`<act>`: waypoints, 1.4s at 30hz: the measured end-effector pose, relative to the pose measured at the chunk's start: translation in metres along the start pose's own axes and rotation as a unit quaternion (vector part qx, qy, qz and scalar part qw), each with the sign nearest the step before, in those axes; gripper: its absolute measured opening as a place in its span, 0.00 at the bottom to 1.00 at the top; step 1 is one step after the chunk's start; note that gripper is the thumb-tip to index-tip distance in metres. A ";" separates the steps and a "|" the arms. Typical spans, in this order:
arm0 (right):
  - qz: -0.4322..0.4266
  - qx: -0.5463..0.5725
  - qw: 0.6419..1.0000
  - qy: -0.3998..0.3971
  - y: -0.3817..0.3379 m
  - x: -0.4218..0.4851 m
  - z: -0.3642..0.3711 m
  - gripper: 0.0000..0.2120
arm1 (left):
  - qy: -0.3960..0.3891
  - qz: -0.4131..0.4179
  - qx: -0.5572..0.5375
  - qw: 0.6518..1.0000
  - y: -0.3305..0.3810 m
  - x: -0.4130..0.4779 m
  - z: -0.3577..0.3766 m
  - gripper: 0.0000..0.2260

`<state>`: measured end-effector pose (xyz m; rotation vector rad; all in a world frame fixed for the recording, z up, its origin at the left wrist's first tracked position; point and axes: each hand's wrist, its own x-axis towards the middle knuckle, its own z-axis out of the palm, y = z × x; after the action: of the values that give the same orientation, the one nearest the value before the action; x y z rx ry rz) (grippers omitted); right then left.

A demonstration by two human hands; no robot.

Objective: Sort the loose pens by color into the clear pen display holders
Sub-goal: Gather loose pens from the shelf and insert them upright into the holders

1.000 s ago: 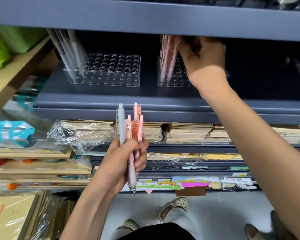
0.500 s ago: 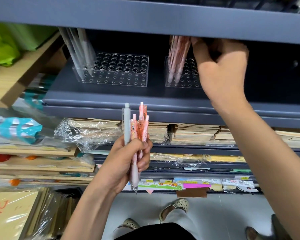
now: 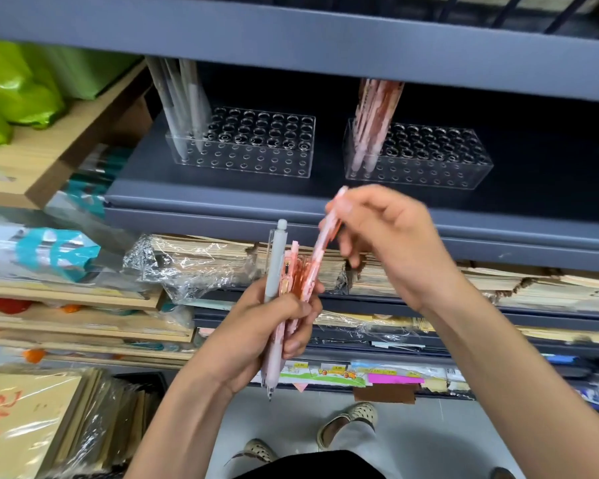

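My left hand [image 3: 267,330] grips a bunch of pens [image 3: 284,281] upright: one grey pen [image 3: 275,261] and several pink ones. My right hand [image 3: 391,243] pinches a pink pen [image 3: 325,236] by its upper end; its lower end still sits among the bunch. Two clear holders stand on the grey shelf above. The left holder [image 3: 256,157] has several grey pens [image 3: 180,105] at its left end. The right holder [image 3: 429,164] has several pink pens [image 3: 374,115] at its left end.
A grey shelf [image 3: 291,36] overhangs the holders closely. Wrapped stacks of paper goods [image 3: 201,261] fill the shelves below. Green bags [image 3: 18,91] lie on a wooden shelf at the left. Wrapped flat packs [image 3: 32,420] stand at the lower left. My feet [image 3: 346,420] are on a pale floor.
My right hand came down from the right holder to the bunch in my left hand and took hold of a pink pen. The view shifted slightly.
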<state>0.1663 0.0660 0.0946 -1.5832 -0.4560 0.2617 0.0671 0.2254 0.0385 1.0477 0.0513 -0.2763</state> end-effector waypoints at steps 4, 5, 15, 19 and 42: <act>-0.076 0.128 0.966 0.210 -0.014 0.006 -0.035 0.05 | -0.004 -0.004 -0.001 1.000 -0.002 0.004 0.002 0.11; -0.102 0.130 0.953 0.254 -0.017 0.008 -0.046 0.06 | -0.003 -0.005 -0.005 1.000 -0.002 0.006 0.004 0.12; -0.232 0.150 0.900 0.338 -0.029 0.052 -0.096 0.11 | 0.038 -0.016 0.007 0.999 -0.001 0.029 0.031 0.10; -0.174 0.074 0.918 0.347 -0.031 0.078 -0.094 0.12 | 0.030 -0.003 0.014 0.999 -0.003 0.033 0.040 0.08; -0.004 -0.276 0.950 0.147 -0.026 0.120 -0.089 0.08 | 0.037 0.020 0.008 0.999 -0.009 0.018 0.025 0.09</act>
<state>0.3083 0.0396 0.1394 -2.1254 -0.3135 -0.1259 0.0805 0.1965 0.0404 1.0745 0.0959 -0.2021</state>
